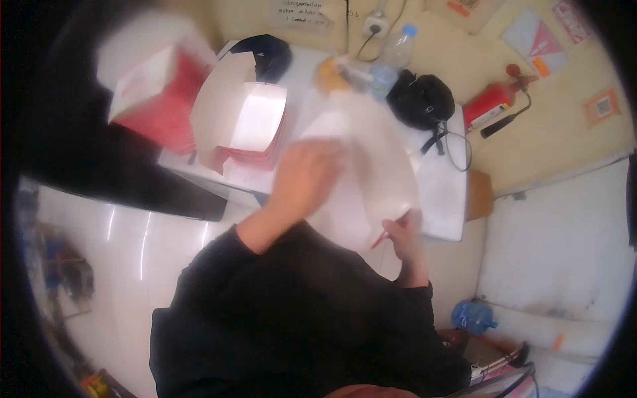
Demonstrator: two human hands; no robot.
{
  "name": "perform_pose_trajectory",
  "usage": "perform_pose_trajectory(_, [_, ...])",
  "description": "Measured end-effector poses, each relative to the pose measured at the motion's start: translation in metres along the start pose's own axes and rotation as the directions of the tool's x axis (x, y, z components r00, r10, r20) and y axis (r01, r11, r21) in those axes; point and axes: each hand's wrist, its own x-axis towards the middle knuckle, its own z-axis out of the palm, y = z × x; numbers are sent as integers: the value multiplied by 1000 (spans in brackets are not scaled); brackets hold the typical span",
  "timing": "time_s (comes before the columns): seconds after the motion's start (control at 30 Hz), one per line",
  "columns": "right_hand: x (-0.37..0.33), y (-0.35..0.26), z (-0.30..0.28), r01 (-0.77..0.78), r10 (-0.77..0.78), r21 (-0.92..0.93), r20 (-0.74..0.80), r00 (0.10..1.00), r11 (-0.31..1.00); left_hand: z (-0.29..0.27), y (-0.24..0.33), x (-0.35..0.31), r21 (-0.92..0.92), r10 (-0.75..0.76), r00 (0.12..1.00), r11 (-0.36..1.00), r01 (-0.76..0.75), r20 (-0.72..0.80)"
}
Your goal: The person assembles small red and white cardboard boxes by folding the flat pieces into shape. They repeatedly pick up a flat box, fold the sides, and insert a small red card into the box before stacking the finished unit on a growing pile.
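A pale paperboard piece (388,159), bent and smeared by motion, stands in front of me at the table's near edge. My right hand (405,239) is closed on its near right edge, thumb on top. A thin red strip (379,240) sticks out by the thumb; whether it is the board's edge or a separate thing I cannot tell. My left hand (308,174) lies over the left side of the board, its fingers blurred. Left of it stand nested open red-and-white paper trays (262,119), with a curved cream board (215,109) against them.
A tall stack of red-and-white cartons (156,96) stands far left. Along the back of the white table (441,212) are a dark cloth item (265,56), a blue-capped bottle (401,46) and a black pouch (421,99). A fire extinguisher (491,103) is by the wall.
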Motion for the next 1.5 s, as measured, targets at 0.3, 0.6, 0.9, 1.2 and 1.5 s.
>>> perform_pose_trajectory(0.3, [-15,-7,5,-112,91,140,146,985,984,-18,-22,-33,-147,-411,865,873,464,289])
perform_pose_trajectory(0.6, [-8,1,22,-179,175,48,78,981,983,-3,-22,-80,-43,-391,829,895,444,400])
perform_pose_trajectory(0.9, [22,-20,-9,-253,161,441,235,959,861,-42,-51,-61,-596,3,887,741,308,461])
perform_pose_trajectory(1.2, [35,-63,44,275,-304,152,220,927,949,-34,-35,-49,-766,-123,946,561,315,300])
perform_pose_trajectory(1.5, [85,-92,57,520,-491,-273,171,854,809,-43,-46,-40,-693,-138,989,707,141,60])
